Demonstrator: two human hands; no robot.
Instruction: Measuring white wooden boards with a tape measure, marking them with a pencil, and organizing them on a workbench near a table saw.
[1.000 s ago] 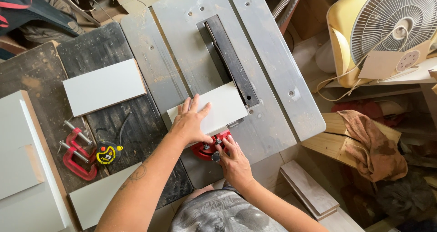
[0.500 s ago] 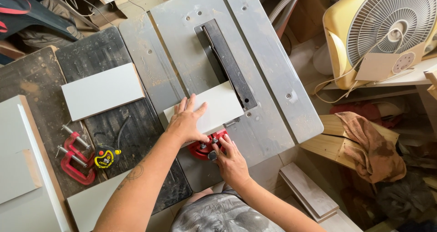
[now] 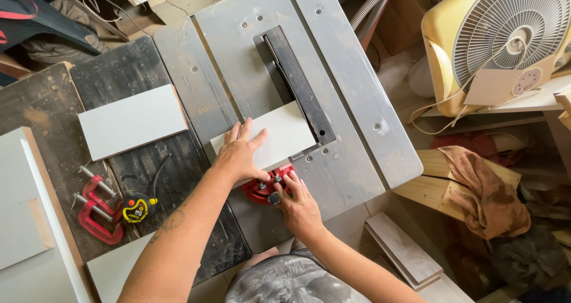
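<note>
Left hand [image 3: 241,154] spread flat, pressing white rectangular board [image 3: 279,135] onto grey metal surface [image 3: 351,160]; right hand [image 3: 300,205] fingers curled, gripping red metal clamp [image 3: 264,190].

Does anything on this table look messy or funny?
Mostly no. The left hand lies flat on a white board sitting slightly crooked on the grey saw table. The right hand touches a red clamp. A brown rag is slumped over wood beside the table.
</note>
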